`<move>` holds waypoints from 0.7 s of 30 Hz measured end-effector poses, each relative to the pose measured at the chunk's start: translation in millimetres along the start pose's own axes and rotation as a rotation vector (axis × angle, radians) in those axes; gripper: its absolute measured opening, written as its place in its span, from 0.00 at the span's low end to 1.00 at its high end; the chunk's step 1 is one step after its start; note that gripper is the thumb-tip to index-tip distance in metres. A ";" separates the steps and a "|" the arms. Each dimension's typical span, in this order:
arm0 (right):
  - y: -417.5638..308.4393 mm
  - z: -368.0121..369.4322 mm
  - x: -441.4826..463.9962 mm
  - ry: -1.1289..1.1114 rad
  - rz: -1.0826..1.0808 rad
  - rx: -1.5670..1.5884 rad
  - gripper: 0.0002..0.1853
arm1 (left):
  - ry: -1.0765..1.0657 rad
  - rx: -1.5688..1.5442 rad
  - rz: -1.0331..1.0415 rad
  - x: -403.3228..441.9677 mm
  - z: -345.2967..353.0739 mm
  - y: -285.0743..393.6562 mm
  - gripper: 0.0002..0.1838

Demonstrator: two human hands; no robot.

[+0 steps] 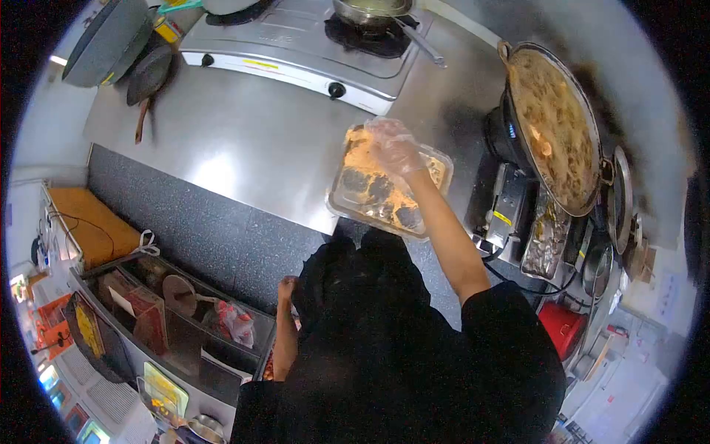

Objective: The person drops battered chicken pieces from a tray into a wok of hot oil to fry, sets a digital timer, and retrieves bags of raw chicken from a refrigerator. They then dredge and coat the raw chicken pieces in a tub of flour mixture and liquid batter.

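Note:
My right hand point(393, 146), in a clear plastic glove, is over the far part of a shallow clear tray point(333, 201). Orange-brown crumbly coating point(361, 154) lies in patches in the tray, with dark bare spots between. The gloved fingers look bent and bunched together at the coating; what they hold, if anything, is hidden beneath the hand. Low by my left side, my bare left hand point(288, 287) is curled closed next to my black clothing point(325, 277). I cannot make out anything in its fingers. The tray rests at the steel counter's near edge, partly overhanging it.
At right, a large wok point(556, 122) of bubbling brown oil stands on a burner point(506, 203). A two-burner gas stove point(288, 52) carries a steel pan point(373, 9). A dark frying pan point(150, 75) lies on the steel counter point(244, 137). Open bins point(148, 311) stand at left; a red bucket point(562, 329) at right.

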State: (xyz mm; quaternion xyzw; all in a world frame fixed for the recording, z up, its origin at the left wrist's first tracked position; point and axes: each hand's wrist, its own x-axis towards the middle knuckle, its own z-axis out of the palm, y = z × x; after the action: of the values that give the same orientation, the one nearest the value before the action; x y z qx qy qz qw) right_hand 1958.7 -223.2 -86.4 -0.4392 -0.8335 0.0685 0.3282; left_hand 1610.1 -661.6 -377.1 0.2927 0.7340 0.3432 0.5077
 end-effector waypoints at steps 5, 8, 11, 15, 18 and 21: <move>-47.3 9.8 39.3 -0.619 0.069 -0.354 0.14 | 0.037 -0.034 -0.034 -24.1 -23.7 3.2 0.12; -43.4 22.8 52.4 -0.726 0.072 -0.441 0.12 | -0.004 0.484 0.340 -9.4 -33.6 -59.3 0.13; -33.2 2.7 50.0 -0.769 0.097 -0.362 0.11 | 0.021 0.320 0.228 -9.7 -31.7 -65.2 0.15; -25.0 -41.5 45.9 -0.810 0.348 0.038 0.10 | 0.107 -0.010 0.082 -23.0 -18.3 6.5 0.15; -6.6 -34.7 18.2 -0.705 0.262 -0.178 0.10 | 0.033 -0.089 -0.115 -27.0 -15.8 43.0 0.14; -14.4 -15.7 -25.4 -0.362 0.263 -0.405 0.09 | 0.088 0.040 -0.227 -26.9 -9.8 71.2 0.13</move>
State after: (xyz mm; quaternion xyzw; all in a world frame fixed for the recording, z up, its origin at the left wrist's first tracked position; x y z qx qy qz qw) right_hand 1968.4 -254.4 -80.8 -0.5807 -0.8110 0.0200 0.0682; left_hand 1615.0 -642.4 -303.0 0.2028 0.7906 0.2812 0.5046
